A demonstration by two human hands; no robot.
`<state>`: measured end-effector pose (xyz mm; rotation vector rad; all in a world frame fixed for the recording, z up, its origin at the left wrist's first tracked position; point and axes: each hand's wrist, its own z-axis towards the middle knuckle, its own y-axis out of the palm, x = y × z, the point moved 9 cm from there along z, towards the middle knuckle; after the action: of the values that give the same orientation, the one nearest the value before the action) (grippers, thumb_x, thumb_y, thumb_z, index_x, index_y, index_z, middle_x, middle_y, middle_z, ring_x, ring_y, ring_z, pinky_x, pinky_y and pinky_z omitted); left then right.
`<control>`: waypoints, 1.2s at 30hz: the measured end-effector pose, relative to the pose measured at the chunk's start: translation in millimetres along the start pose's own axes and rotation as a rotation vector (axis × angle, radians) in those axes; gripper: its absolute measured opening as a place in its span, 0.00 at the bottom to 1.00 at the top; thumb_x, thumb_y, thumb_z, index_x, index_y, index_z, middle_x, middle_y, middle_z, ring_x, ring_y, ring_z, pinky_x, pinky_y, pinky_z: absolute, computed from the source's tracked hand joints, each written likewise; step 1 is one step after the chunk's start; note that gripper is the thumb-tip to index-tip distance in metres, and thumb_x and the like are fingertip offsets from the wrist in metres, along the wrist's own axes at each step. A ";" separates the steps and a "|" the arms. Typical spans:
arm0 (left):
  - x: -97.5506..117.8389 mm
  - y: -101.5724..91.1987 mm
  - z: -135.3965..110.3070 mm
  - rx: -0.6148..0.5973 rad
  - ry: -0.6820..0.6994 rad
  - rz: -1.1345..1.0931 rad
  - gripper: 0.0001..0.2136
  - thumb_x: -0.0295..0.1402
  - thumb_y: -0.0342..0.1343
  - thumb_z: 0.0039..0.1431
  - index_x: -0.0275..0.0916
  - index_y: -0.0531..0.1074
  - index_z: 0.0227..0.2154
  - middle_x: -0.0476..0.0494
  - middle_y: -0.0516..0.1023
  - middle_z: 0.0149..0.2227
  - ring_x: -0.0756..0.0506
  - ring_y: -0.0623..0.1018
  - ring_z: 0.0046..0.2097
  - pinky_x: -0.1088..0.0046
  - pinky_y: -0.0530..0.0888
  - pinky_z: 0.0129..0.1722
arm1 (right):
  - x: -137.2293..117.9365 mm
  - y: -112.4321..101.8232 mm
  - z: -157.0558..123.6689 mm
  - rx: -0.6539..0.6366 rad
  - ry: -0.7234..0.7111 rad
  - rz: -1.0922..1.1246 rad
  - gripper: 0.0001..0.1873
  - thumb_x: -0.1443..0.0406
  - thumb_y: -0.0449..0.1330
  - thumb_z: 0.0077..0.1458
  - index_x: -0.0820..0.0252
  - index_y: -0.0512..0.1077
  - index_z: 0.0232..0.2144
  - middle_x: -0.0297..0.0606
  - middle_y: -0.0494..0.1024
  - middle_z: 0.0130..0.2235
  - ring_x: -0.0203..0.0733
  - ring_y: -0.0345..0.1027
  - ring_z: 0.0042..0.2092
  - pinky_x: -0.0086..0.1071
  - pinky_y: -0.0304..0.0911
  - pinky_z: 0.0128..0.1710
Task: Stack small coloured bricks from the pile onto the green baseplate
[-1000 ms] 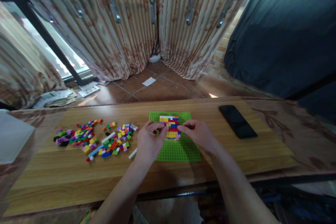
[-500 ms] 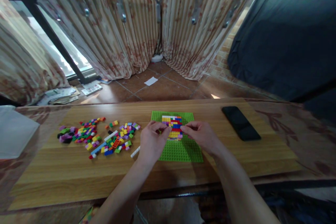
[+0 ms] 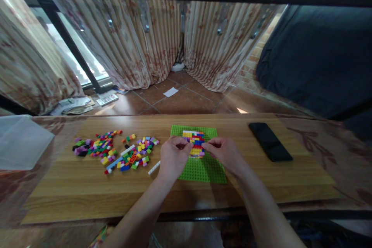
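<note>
A block of multicoloured building bricks (image 3: pixel 198 144), with yellow, red, blue and white rows, sits on a green studded baseplate (image 3: pixel 202 170). My left hand (image 3: pixel 175 155) is closed at the left edge of the block, thumb and index fingertip pressed against it. At the opposite edge, my right hand (image 3: pixel 222 152) pinches the block's side with thumb and forefinger. The fingers cover part of both edges, so any single brick between the fingertips cannot be made out. A long white brick (image 3: pixel 154 167) lies just left of my left hand.
Loose bricks (image 3: pixel 107 145) in many colours are spread over the left of the wooden board (image 3: pixel 87 197). A black phone (image 3: pixel 270 141) lies to the right. At the far left stands a translucent white container (image 3: pixel 21 143).
The whole view has shifted slightly, so everything appears a little lower and further right. Both hands stay at the brick block with almost the same finger positions.
</note>
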<state>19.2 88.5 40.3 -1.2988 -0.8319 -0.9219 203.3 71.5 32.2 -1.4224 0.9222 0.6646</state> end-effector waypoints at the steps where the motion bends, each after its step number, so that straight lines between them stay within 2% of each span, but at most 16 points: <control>1: 0.0 0.3 -0.5 0.003 0.005 -0.001 0.07 0.30 0.59 0.50 0.38 0.75 0.19 0.50 0.73 0.23 0.51 0.70 0.27 0.74 0.66 0.28 | 1.5 0.8 0.3 -0.006 0.007 0.005 0.18 0.51 0.62 0.48 0.61 0.77 0.21 0.33 0.71 0.18 0.34 0.60 0.22 0.29 0.51 0.22; 6: 0.7 -1.8 -0.9 -0.022 0.070 -0.027 0.08 0.33 0.58 0.54 0.38 0.76 0.22 0.49 0.73 0.25 0.50 0.71 0.28 0.74 0.66 0.31 | 11.1 0.0 2.9 -0.039 0.076 0.148 0.21 0.49 0.64 0.44 0.63 0.77 0.22 0.33 0.72 0.19 0.33 0.60 0.21 0.29 0.54 0.22; 9: -1.2 -20.9 3.7 0.016 0.071 -0.086 0.11 0.37 0.55 0.57 0.38 0.77 0.24 0.49 0.73 0.24 0.50 0.70 0.29 0.74 0.66 0.30 | 11.8 -17.8 4.3 0.096 0.082 0.311 0.22 0.47 0.64 0.44 0.63 0.76 0.22 0.37 0.76 0.23 0.33 0.63 0.23 0.28 0.59 0.23; 13: -10.9 -64.7 13.7 0.163 -0.006 -0.138 0.12 0.38 0.54 0.57 0.36 0.75 0.23 0.52 0.70 0.21 0.51 0.68 0.26 0.76 0.65 0.27 | 1.6 -41.3 0.0 0.345 -0.001 0.429 0.20 0.50 0.65 0.46 0.62 0.75 0.21 0.38 0.76 0.24 0.34 0.64 0.24 0.28 0.61 0.24; 17: -26.6 -98.8 22.6 0.219 -0.061 -0.142 0.12 0.38 0.54 0.55 0.36 0.74 0.23 0.53 0.68 0.19 0.52 0.66 0.24 0.78 0.62 0.24 | -17.2 -45.4 -10.8 0.504 -0.082 0.303 0.15 0.54 0.64 0.49 0.60 0.76 0.22 0.35 0.75 0.22 0.35 0.65 0.24 0.29 0.62 0.25; 22: -50.5 -126.7 29.1 0.095 -0.109 -0.037 0.08 0.33 0.56 0.49 0.35 0.76 0.23 0.50 0.75 0.22 0.51 0.71 0.26 0.77 0.66 0.27 | -32.6 -34.0 -18.5 0.543 -0.191 0.166 0.13 0.55 0.63 0.52 0.60 0.76 0.25 0.33 0.75 0.23 0.37 0.67 0.26 0.30 0.62 0.27; 26: -66.3 -155.2 26.7 0.036 -0.124 0.174 0.08 0.33 0.57 0.46 0.35 0.78 0.24 0.49 0.77 0.22 0.49 0.73 0.27 0.76 0.67 0.27 | -39.6 -27.8 -24.0 0.560 -0.271 0.108 0.12 0.56 0.62 0.54 0.59 0.76 0.27 0.33 0.75 0.24 0.39 0.69 0.27 0.31 0.64 0.29; 28: -74.6 -167.2 24.6 0.023 -0.132 0.300 0.07 0.32 0.56 0.45 0.36 0.78 0.23 0.48 0.76 0.21 0.49 0.72 0.26 0.76 0.65 0.25 | -53.2 -26.3 -33.8 0.593 -0.373 0.035 0.11 0.58 0.61 0.56 0.58 0.75 0.27 0.33 0.75 0.25 0.38 0.69 0.27 0.32 0.64 0.29; 30: -81.8 -176.4 22.2 0.033 -0.149 0.399 0.07 0.30 0.55 0.45 0.37 0.77 0.21 0.46 0.77 0.22 0.48 0.73 0.27 0.75 0.65 0.25 | -74.6 -19.2 -49.8 0.614 -0.540 -0.032 0.09 0.61 0.61 0.56 0.57 0.75 0.27 0.33 0.75 0.26 0.38 0.69 0.28 0.33 0.65 0.31; 32: -83.8 -180.7 20.2 0.052 -0.151 0.457 0.07 0.29 0.54 0.47 0.38 0.77 0.21 0.45 0.78 0.23 0.46 0.74 0.28 0.74 0.65 0.26 | -96.5 1.6 -65.3 0.528 -0.719 -0.052 0.05 0.65 0.62 0.56 0.56 0.74 0.28 0.34 0.77 0.29 0.39 0.71 0.30 0.33 0.67 0.35; 33: -82.4 -180.8 19.3 0.061 -0.146 0.477 0.08 0.30 0.54 0.48 0.38 0.77 0.21 0.44 0.78 0.23 0.46 0.74 0.28 0.74 0.65 0.27 | -104.4 17.9 -69.9 0.431 -0.773 -0.045 0.03 0.66 0.61 0.56 0.55 0.74 0.30 0.35 0.78 0.31 0.40 0.72 0.33 0.34 0.68 0.38; 35: -77.0 -177.1 17.9 0.063 -0.135 0.505 0.08 0.30 0.53 0.49 0.38 0.77 0.22 0.45 0.77 0.22 0.46 0.73 0.27 0.74 0.63 0.26 | -114.1 69.9 -74.1 0.103 -0.831 -0.157 0.06 0.67 0.57 0.60 0.54 0.74 0.38 0.37 0.79 0.38 0.41 0.74 0.40 0.34 0.69 0.42; 36: -73.2 -173.9 17.4 0.057 -0.129 0.518 0.08 0.30 0.53 0.49 0.38 0.77 0.22 0.45 0.77 0.22 0.47 0.72 0.27 0.74 0.63 0.26 | -115.3 92.2 -77.6 -0.001 -0.858 -0.204 0.09 0.67 0.55 0.61 0.54 0.74 0.41 0.39 0.79 0.42 0.41 0.74 0.42 0.34 0.69 0.43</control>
<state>-169.4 105.8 47.7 -1.4408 -0.5701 -0.4049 55.5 17.7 87.6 -1.0452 0.1007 0.9977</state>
